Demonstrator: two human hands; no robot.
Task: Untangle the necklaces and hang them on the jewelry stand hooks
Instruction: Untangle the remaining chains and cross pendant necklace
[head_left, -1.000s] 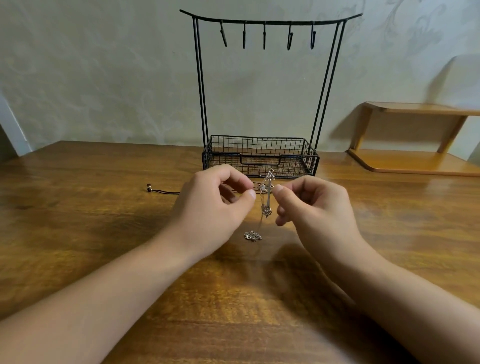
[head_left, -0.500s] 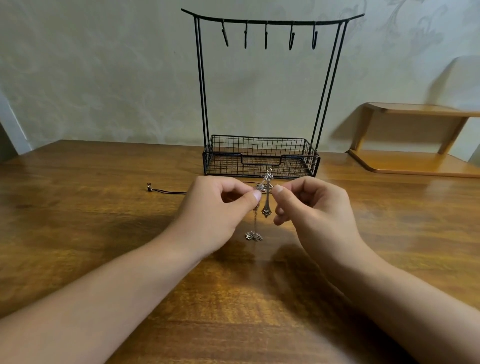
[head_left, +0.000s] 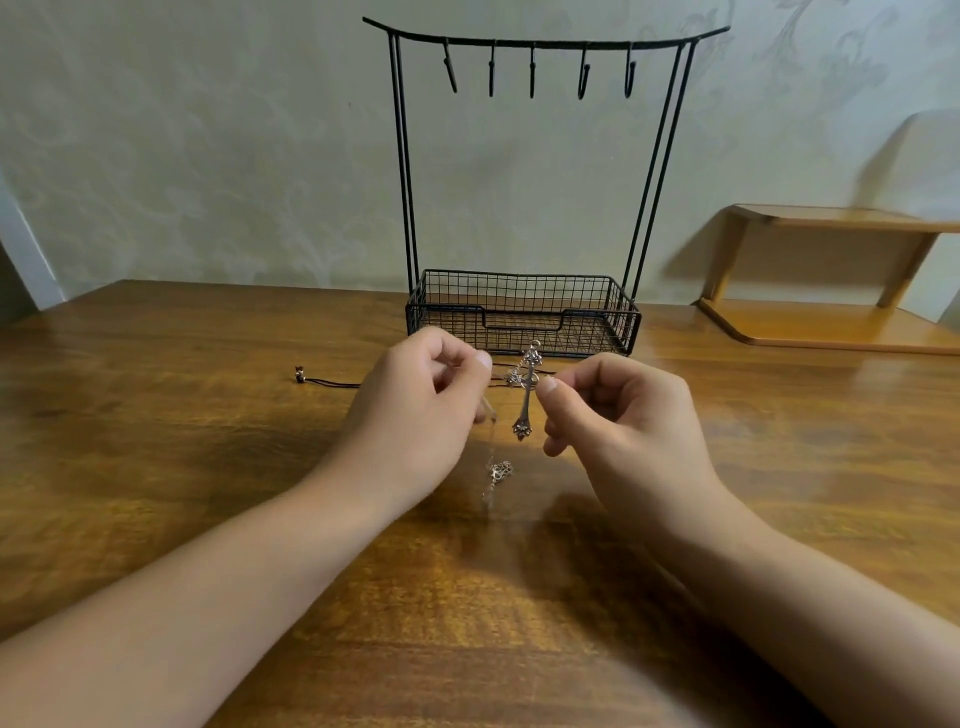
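Right hand (head_left: 613, 415) pinches the silver necklace at the cross pendant (head_left: 525, 395), which hangs upright just beside its thumb, long axis pointing down toward the counter (head_left: 208, 467). Left hand (head_left: 421, 410), fingers curled, seems to pinch the thin chain (head_left: 500, 470) trailing down between both hands. Straight behind the pendant stands the jewelry stand (head_left: 524, 317), its hooks (head_left: 532, 70) high above and bare, so hanging calls for a long lift up and away.

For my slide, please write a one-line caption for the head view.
Both hands, left hand and right hand, pinch a cross pendant necklace before the empty jewelry stand.
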